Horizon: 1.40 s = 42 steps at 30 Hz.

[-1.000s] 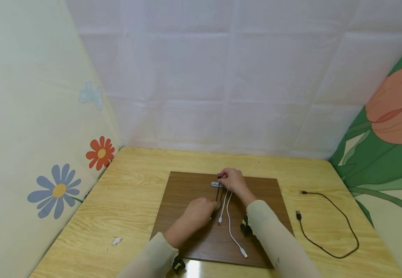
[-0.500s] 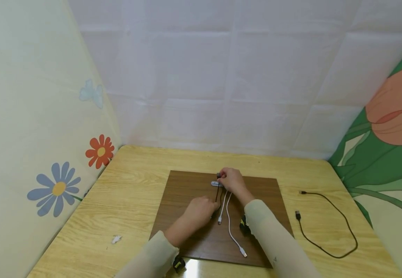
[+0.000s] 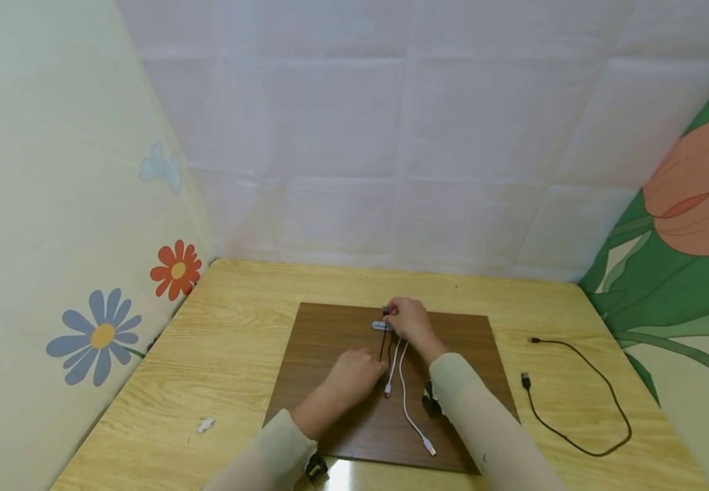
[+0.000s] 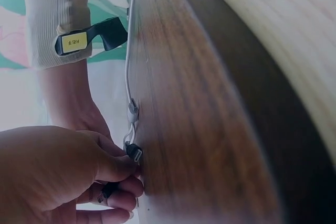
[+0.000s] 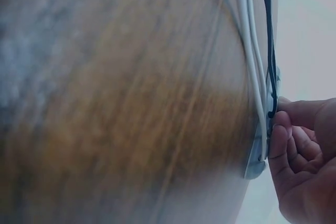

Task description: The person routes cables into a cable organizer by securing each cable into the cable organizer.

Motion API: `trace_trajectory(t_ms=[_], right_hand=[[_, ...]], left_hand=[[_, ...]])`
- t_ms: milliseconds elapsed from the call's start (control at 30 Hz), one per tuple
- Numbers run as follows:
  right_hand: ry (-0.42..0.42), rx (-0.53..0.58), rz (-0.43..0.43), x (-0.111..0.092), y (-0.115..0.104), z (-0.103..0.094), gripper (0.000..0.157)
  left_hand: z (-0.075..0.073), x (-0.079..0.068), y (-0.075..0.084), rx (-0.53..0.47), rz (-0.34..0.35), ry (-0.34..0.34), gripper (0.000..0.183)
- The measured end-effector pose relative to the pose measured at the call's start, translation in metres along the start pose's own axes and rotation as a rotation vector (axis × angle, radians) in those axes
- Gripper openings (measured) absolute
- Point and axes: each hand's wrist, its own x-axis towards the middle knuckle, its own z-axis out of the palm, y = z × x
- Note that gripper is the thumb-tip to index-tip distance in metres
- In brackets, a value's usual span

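Observation:
My left hand [image 3: 354, 375] is over the brown board [image 3: 318, 327], holding the ends of a black cable. In the left wrist view one black connector [image 4: 135, 153] pokes out beside its thumb, and another black plug [image 4: 107, 191] lies among the fingers. My right hand [image 3: 411, 319], farther up the board, pinches the black cable [image 5: 270, 40] at a pale blue cable holder [image 5: 255, 161]. Its fingertips cover part of that holder. White cables [image 5: 247, 35] run from the holder alongside; one white connector [image 3: 429, 447] lies toward the board's front edge.
To the right of the board, another black USB cable [image 3: 612, 389] lies in a loose curve on the yellow wooden table [image 3: 232, 341]. A small white scrap [image 3: 205, 425] rests at the left. Patterned and white sheets stand around the table.
My left hand has shifted slightly rightward, and the black end that showed below its fingers is now hidden in the head view. My right hand stays at the holder.

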Motion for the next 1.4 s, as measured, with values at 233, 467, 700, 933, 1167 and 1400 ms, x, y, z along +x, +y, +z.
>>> trace_trajectory(t_ms=[233,467,700,933,1167,1400], right_hand=[[-0.02,-0.018,0.008,0.0014,-0.0006,0.0021,0.014],[-0.015,-0.04,-0.006,0.0022,-0.0015,0.0034,0.014],[-0.018,-0.026,-0.004,0.0012,-0.0013,0.0028,0.016],[-0.012,-0.005,-0.01,-0.0014,0.0006,0.0035,0.016],[-0.003,-0.01,-0.011,-0.0013,0.0044,0.0049,0.015],[-0.006,-0.03,0.009,0.0001,0.003,0.0044,0.019]], left_hand=[[-0.002,-0.0017,0.0017,0.025,-0.007,0.018,0.013],[-0.0014,-0.0011,0.0015,0.032,-0.002,0.01,0.013],[0.0002,-0.0022,0.0,0.043,0.017,0.024,0.012],[0.0005,-0.0026,-0.0005,0.07,0.016,0.016,0.014],[-0.0014,-0.0048,-0.0003,0.056,0.01,0.025,0.018],[-0.0019,-0.0055,-0.0002,0.06,0.008,0.021,0.017]])
